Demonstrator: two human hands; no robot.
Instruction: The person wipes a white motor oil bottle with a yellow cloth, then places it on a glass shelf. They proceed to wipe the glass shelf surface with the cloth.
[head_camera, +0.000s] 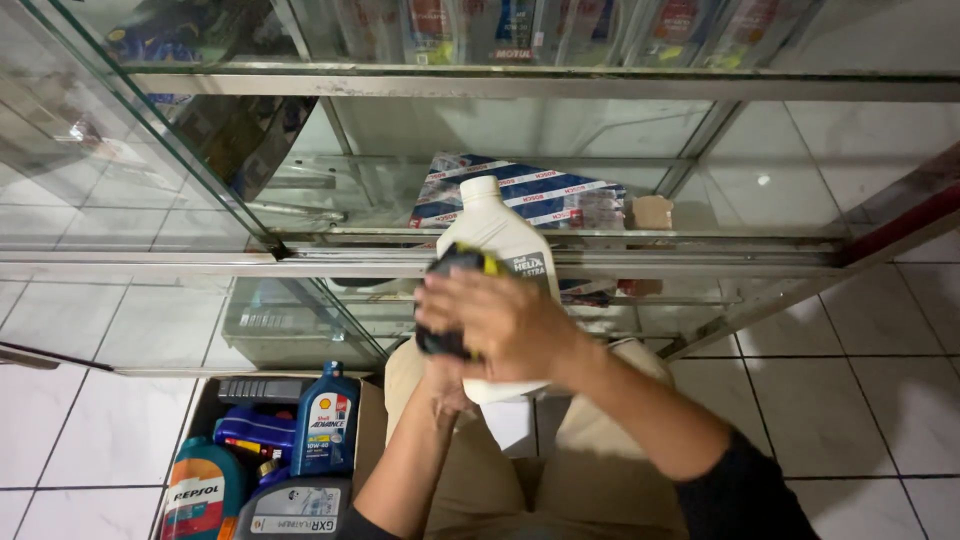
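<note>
Right hand with dark cloth on white bottle, left hand beneath.

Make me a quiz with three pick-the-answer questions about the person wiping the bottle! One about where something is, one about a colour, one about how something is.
1. Where is the cardboard box of oil bottles?
A. On the glass shelf
B. On the floor, at the person's left
C. On top of the cabinet

2. What colour is the bottle being held?
A. White
B. Red
C. Green

3. How is the held bottle's top?
A. Cap off
B. Cap on
C. Broken off

Answers:
1. B: the cardboard box sits on the tiled floor beside the left arm.
2. A: the white oil bottle has a white body and cap.
3. B: its cap is in place while the right hand presses a dark cloth on it; the left hand supports it from below, mostly hidden.
</note>
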